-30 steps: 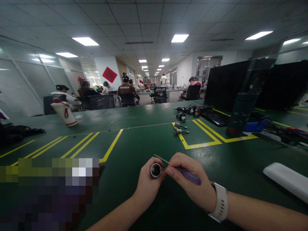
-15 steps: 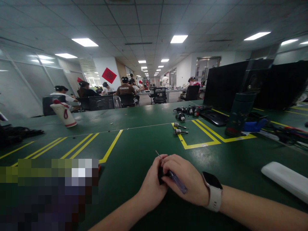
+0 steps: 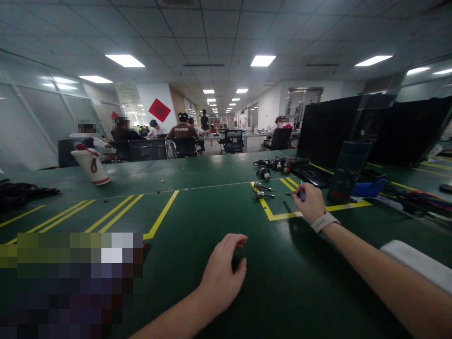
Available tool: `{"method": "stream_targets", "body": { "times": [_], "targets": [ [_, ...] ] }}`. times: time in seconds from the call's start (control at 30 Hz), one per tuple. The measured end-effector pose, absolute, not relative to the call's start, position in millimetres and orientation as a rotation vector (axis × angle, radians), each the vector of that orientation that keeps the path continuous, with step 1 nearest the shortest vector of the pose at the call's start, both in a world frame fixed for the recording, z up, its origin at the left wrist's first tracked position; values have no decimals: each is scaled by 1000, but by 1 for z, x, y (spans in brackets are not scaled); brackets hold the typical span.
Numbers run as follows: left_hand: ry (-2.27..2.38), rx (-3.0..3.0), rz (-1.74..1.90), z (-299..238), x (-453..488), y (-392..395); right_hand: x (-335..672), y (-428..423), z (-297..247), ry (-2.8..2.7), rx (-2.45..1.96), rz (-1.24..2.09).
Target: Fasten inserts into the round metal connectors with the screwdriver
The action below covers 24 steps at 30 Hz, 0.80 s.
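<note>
At the far left, a bundle of dark cables (image 3: 26, 194) lies on the green bench (image 3: 197, 207). To its right stands a white cup (image 3: 92, 165) with a red band near its base and a red loop hanging on its side. Yellow tape lines (image 3: 120, 213) slant across the surface in front of it. Beyond the bench, a person in a brown top (image 3: 182, 132) sits with their back turned.

Near the middle, the person's left hand (image 3: 226, 269) is held above the bench, fingers bent over and a wide gap between them and the thumb. Farther back and to the right, two slim metal pieces (image 3: 263, 194) lie side by side, with a cluster of dark and metal parts (image 3: 265, 172) behind them.

Just right of the pieces, the right hand (image 3: 310, 202) grips a purple-handled screwdriver (image 3: 302, 195), its shaft pointing left over a taped outline; whether it touches the surface cannot be told. A pale watch strap (image 3: 325, 221) circles that wrist. Beyond it stand a dark flask (image 3: 349, 173) and, beside that, a blue item (image 3: 369, 188).
</note>
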<state>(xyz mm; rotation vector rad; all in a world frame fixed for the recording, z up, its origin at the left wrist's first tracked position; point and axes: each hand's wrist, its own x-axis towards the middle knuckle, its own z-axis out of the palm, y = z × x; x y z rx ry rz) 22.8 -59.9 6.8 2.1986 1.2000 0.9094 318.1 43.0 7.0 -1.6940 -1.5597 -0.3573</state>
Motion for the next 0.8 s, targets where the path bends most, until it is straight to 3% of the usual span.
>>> {"method": "stream_targets", "body": {
  "times": [0.37,0.8],
  "targets": [
    [1214,2178,785,13,24,-61,334,47,-8,-1674,-1957,-359],
    [1200,2070,926,8,26,-56,243,81,8,-2020,-1694,-98]
  ]
}}
